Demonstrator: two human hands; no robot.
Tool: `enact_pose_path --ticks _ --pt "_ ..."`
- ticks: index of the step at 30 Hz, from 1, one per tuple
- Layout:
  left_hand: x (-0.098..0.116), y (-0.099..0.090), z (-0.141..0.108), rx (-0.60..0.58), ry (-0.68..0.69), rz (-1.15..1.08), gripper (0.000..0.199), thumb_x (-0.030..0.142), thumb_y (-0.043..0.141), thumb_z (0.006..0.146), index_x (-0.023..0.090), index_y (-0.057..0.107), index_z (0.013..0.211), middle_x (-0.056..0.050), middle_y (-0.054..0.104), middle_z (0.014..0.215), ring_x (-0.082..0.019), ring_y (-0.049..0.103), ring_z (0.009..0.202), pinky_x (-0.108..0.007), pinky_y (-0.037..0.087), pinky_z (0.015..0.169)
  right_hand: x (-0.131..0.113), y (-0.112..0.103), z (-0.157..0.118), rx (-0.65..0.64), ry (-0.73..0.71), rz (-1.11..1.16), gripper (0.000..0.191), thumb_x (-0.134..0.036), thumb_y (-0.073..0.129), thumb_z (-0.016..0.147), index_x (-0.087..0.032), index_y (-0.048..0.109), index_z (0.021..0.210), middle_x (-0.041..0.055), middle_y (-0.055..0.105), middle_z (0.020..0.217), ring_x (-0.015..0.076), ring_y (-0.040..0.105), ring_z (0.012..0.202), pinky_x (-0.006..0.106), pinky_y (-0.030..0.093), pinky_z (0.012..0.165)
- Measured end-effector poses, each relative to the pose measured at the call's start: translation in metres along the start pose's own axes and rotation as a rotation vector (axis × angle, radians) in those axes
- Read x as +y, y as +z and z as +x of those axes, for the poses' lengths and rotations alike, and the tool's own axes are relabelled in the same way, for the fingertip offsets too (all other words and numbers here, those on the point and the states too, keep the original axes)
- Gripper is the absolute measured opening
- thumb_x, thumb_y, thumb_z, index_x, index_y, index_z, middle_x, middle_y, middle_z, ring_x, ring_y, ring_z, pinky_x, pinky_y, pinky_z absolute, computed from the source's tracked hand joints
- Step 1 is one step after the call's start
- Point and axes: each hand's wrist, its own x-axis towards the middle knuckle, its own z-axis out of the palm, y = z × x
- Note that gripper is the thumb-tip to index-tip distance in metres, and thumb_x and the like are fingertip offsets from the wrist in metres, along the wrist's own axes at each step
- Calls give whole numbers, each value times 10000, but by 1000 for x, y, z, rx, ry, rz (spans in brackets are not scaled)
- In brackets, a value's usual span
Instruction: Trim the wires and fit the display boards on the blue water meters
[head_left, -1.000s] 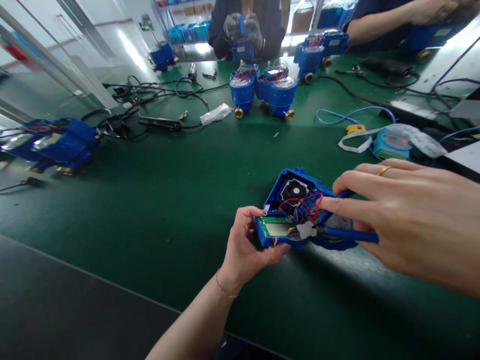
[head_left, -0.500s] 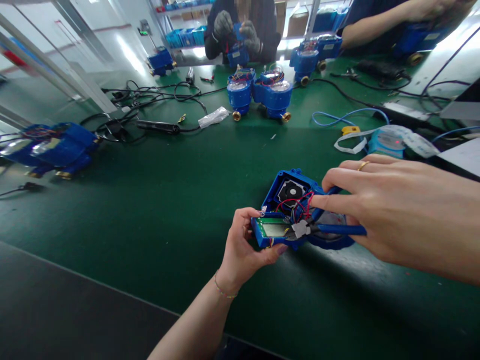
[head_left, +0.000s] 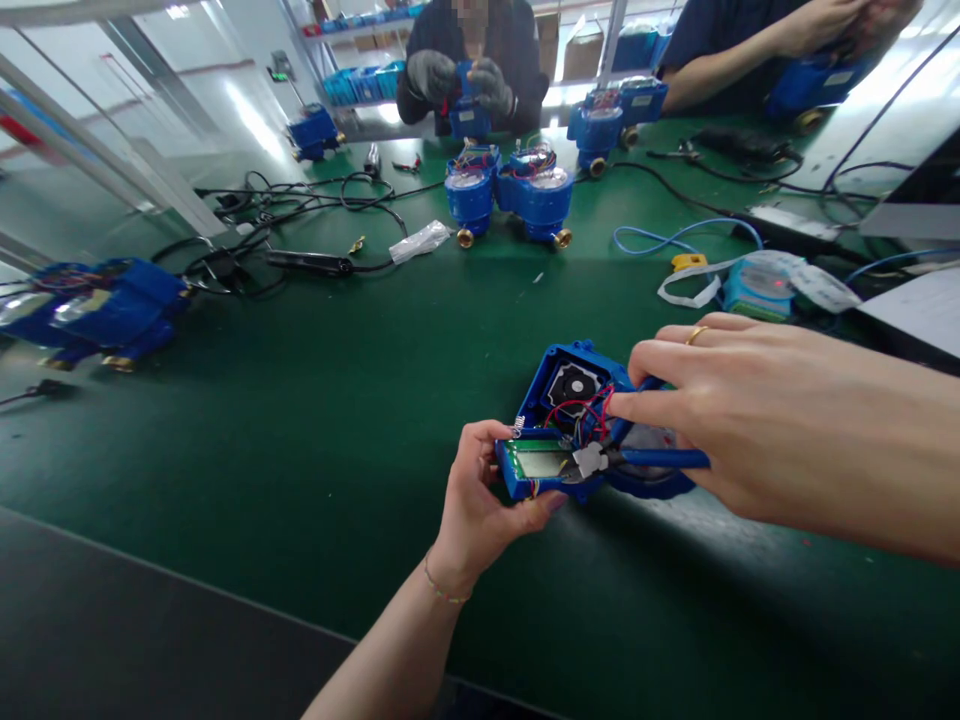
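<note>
My left hand (head_left: 480, 500) grips a blue display module (head_left: 534, 462) with a green board and a grey screen, thumb below and fingers at its left end. Blue-handled pliers (head_left: 660, 458) are in my right hand (head_left: 720, 410), their jaws over the right end of the display. Behind the module sits an open blue meter housing (head_left: 553, 352) with a black round part inside. Red wires (head_left: 604, 410) run between housing and module, beside my right index finger. What the plier tips touch is too small to tell.
Blue meters (head_left: 544, 200) stand at the back of the green table (head_left: 300, 400), others (head_left: 124, 305) at the left. Black cables (head_left: 307, 262) lie back left. A light-blue device (head_left: 759, 285) is beyond my right hand. Two people handle blue meters across the table.
The whole view has shifted slightly, so most things appear a little further left. Both hands keep their hold, and the pliers stay at the display's right end.
</note>
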Motion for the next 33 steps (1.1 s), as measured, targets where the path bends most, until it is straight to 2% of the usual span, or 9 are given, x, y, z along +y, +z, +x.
enact_pose_path --ticks 5,10,16,23,27,33 --pt "3 1 0 8 -34 -39 586 312 840 562 223 421 961 -7 596 852 -156 607 705 -243 484 588 0 6 -1 110 -60 -52 207 -141 695 611 -236 655 791 43 610 835 260 562 837 386 420 716" --pt "4 4 -1 34 -59 -130 584 254 852 547 218 431 951 10 623 815 -127 614 677 -193 479 566 1 16 -3 215 -112 -91 160 -200 711 618 -218 648 764 41 615 775 238 552 762 357 399 678" --pt "1 4 -2 62 -40 -184 570 219 858 543 200 454 945 18 650 795 -104 620 675 -168 490 597 -2 23 -8 304 -145 -102 45 -171 637 716 -177 637 761 74 625 747 228 557 714 337 391 649" --pt "-1 4 -2 76 -37 -204 565 231 860 556 199 455 948 22 651 805 -98 624 694 -159 493 609 -7 30 -14 416 -125 -128 117 -103 589 672 -178 628 753 69 569 669 231 528 605 335 370 590" --pt "-2 4 -2 58 -35 -179 572 256 855 569 207 442 961 26 641 804 -98 619 688 -162 489 598 -7 34 -16 454 -76 -41 194 -93 599 606 -193 647 765 63 558 693 227 514 621 324 368 595" --pt "-2 3 -3 41 -51 -135 586 288 851 573 219 424 968 29 624 807 -109 612 696 -178 481 599 -5 38 -18 407 -1 67 331 -116 620 562 -205 689 873 84 572 795 220 505 666 335 393 649"
